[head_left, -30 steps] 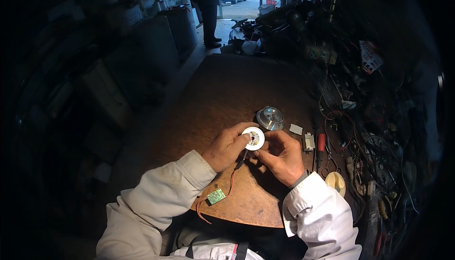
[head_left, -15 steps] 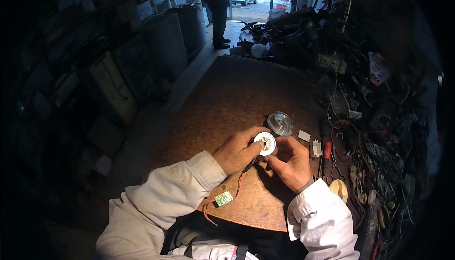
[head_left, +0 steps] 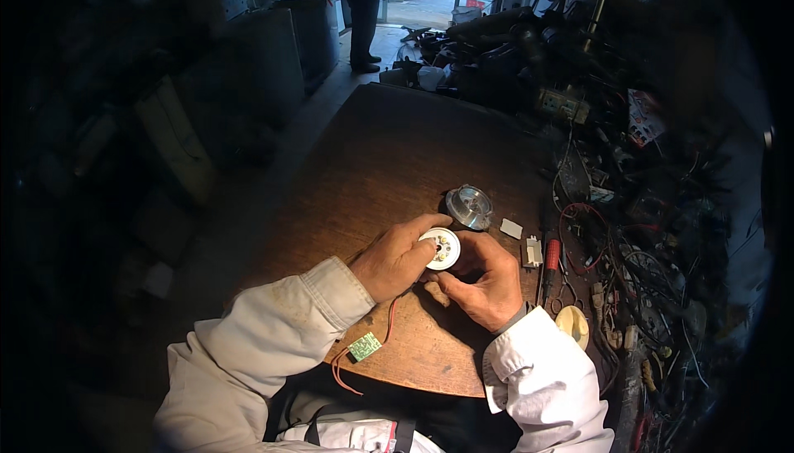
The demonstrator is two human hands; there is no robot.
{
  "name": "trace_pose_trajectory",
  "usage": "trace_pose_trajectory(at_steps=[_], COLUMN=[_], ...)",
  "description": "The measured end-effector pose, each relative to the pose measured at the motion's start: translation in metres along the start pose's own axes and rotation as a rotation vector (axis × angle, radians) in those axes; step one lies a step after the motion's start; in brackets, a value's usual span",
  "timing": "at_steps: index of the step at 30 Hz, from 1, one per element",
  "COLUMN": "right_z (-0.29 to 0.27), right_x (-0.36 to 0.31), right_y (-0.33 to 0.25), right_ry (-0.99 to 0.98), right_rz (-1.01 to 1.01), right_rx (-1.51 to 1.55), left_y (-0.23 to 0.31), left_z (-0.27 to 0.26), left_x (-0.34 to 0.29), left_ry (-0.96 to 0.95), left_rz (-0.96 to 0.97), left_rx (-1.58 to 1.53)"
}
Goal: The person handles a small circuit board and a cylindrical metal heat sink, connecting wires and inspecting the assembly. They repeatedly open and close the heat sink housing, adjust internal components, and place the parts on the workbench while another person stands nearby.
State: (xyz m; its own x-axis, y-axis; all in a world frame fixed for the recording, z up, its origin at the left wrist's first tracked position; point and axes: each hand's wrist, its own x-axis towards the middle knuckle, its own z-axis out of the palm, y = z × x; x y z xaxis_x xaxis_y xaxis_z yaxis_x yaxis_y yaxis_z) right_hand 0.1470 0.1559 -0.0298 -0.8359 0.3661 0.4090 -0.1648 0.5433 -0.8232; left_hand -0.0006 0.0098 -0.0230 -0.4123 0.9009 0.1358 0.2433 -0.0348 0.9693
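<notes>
Both hands meet over the middle of a brown wooden table (head_left: 389,164). They hold a small round white lamp part (head_left: 441,247) with yellow dots on its face. My left hand (head_left: 395,259) grips it from the left, fingers curled over its rim. My right hand (head_left: 480,279) supports it from below and the right. Red wires (head_left: 364,345) run from the part down to a small green circuit board (head_left: 364,345) at the table's near edge.
A round metal reflector cap (head_left: 469,206) lies just beyond the hands, with small white pieces (head_left: 511,228) and a red-handled screwdriver (head_left: 551,259) to the right. A tangle of wires and parts (head_left: 645,255) fills the right side. A person (head_left: 364,7) stands at the far doorway.
The hands and the white part stay together over the table; the part's face has turned more toward the camera. The view has shifted slightly as the head moved.
</notes>
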Motion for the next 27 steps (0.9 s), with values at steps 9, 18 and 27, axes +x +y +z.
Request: trace_pose_trajectory(at_steps=[9,18,27], right_z=[-0.001,0.001,0.001], right_x=[-0.001,-0.005,-0.002], right_y=[0.0,-0.001,-0.005], right_ry=[0.0,0.114,0.199], right_rz=[-0.087,-0.123,0.06], right_rx=[-0.086,-0.109,-0.086], left_y=[0.013,0.007,-0.003], left_z=[0.004,0.005,0.002], left_x=[-0.001,-0.006,-0.001], left_ry=[0.0,0.023,0.096], left_rz=[0.059,0.026,0.081], left_rx=[0.113,0.068,0.009])
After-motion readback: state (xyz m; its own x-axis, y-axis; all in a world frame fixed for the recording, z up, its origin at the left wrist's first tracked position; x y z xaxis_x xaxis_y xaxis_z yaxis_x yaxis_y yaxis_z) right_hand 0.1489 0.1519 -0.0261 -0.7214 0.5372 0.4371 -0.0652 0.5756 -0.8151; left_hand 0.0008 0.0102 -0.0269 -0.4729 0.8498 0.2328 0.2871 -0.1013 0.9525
